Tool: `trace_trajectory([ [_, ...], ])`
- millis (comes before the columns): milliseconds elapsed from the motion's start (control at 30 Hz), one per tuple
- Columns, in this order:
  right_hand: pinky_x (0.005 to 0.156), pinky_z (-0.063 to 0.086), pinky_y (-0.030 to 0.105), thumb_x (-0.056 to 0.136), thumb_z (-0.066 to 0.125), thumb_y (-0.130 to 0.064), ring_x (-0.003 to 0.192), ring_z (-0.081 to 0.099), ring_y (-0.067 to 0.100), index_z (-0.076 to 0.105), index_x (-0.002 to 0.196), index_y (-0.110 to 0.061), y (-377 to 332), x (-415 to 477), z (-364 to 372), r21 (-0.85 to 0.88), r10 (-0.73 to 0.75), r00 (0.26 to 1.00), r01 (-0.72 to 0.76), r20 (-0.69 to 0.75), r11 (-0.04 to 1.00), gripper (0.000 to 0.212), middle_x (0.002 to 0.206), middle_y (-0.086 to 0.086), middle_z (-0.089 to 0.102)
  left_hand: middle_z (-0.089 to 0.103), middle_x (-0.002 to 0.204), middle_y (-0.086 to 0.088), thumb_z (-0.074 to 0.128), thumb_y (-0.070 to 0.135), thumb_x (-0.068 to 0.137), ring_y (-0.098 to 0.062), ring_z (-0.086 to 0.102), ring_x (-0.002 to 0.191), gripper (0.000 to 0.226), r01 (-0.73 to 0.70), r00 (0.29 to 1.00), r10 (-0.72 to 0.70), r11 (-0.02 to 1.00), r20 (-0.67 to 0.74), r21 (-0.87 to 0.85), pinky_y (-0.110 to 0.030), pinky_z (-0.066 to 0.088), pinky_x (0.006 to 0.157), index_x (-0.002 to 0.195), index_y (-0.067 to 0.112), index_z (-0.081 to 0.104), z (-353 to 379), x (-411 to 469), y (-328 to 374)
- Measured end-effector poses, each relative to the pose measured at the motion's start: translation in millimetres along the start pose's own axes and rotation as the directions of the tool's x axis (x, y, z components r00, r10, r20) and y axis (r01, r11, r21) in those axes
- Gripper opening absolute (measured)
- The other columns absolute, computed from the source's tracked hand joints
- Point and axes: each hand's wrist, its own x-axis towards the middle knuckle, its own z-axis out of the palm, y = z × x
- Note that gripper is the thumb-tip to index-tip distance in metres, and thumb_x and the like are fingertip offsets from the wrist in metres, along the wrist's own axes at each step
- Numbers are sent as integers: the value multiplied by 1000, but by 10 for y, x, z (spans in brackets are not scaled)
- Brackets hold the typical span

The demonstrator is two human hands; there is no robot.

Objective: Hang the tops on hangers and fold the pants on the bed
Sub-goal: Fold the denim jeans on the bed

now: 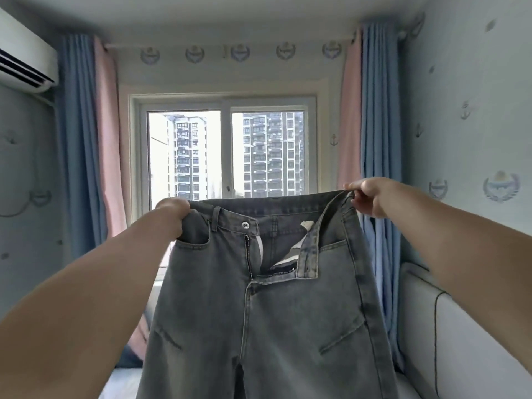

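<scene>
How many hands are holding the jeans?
2: the left hand grips the jeans at the top left corner, the right hand at the top right.

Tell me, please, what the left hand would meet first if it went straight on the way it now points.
Likely the window, with nothing showing between; depth is unclear. The left hand grips the jeans.

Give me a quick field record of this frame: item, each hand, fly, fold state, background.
item: jeans, grey, held up in the air, front facing the camera
left hand: grips one end of the waistband
right hand: grips the other end
fly: open, button undone
fold state: not yet folded, legs hang down out of frame
background: window, curtains, air conditioner
</scene>
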Motion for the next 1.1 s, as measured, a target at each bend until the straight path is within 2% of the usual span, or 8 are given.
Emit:
trace_trajectory([
  [100, 44, 58, 31, 97, 64, -14, 39, 57, 12, 59, 76, -5, 60, -17, 141, 133, 15, 994, -30, 109, 991, 24, 44, 4, 55, 68, 67, -10, 36, 12, 101, -20, 65, 67, 32, 133, 989, -117, 970, 89, -202, -29, 57, 73, 92, 2, 64, 69, -89, -27],
  [200, 59, 62, 41, 97, 63, -12, 62, 63, 19, 62, 79, 1, 100, -122, 355, 203, 0, 968, -54, 253, 978, 23, 57, 10, 63, 74, 99, -14, 33, 9, 102, -25, 72, 87, 39, 180, 975, -126, 933, 183, -312, -41, 59, 90, 103, 1, 71, 237, -219, -8],
  [333, 62, 59, 29, 95, 64, -9, 63, 64, 17, 68, 88, -3, 105, -288, 652, 169, -43, 926, -23, 375, 985, 11, 68, 6, 68, 69, 105, -18, 42, 2, 99, -29, 69, 91, 29, 43, 967, 56, 926, 249, -374, -43, 59, 89, 110, -2, 69, 483, -431, 67],
  [467, 58, 44, 18, 94, 63, -11, 60, 51, 10, 71, 87, -4, 61, -496, 862, 129, -96, 888, 42, 450, 991, 13, 74, 4, 70, 68, 87, -8, 54, 8, 99, -19, 64, 71, 26, -94, 927, 240, 893, 288, -440, -28, 54, 51, 124, 12, 62, 584, -706, 173],
  [533, 57, 41, 17, 92, 61, -12, 63, 50, 10, 72, 92, -4, 37, -607, 950, 139, -132, 864, 72, 486, 988, 14, 82, 5, 72, 70, 96, -6, 52, 8, 100, -18, 67, 79, 27, -164, 892, 313, 896, 326, -413, -31, 57, 61, 123, 19, 61, 598, -842, 220],
  [833, 51, 40, 17, 81, 55, -14, 66, 53, 11, 72, 107, -4, -26, -935, 1111, 116, -249, 822, 221, 512, 968, 33, 94, 3, 76, 64, 105, -11, 63, -7, 82, -22, 63, 89, 48, -324, 748, 429, 902, 507, -285, -33, 52, 73, 123, 16, 52, 629, -1185, 167],
  [1000, 60, 42, 23, 84, 58, -12, 72, 58, 13, 72, 98, -4, -5, -1047, 1151, 2, -308, 838, 344, 450, 939, 22, 95, 3, 78, 67, 107, -22, 63, -8, 84, -41, 66, 100, 31, -424, 804, 508, 854, 310, -301, -58, 55, 88, 107, 13, 60, 768, -1180, 53],
  [1100, 72, 47, 27, 89, 62, -21, 90, 64, 14, 76, 97, -16, 19, -957, 1010, -65, -518, 796, 563, 314, 824, 17, 100, -4, 76, 70, 105, -18, 59, -9, 87, -40, 68, 98, 32, -395, 834, 488, 854, 256, -339, -57, 58, 84, 106, 16, 65, 711, -1078, 53],
])
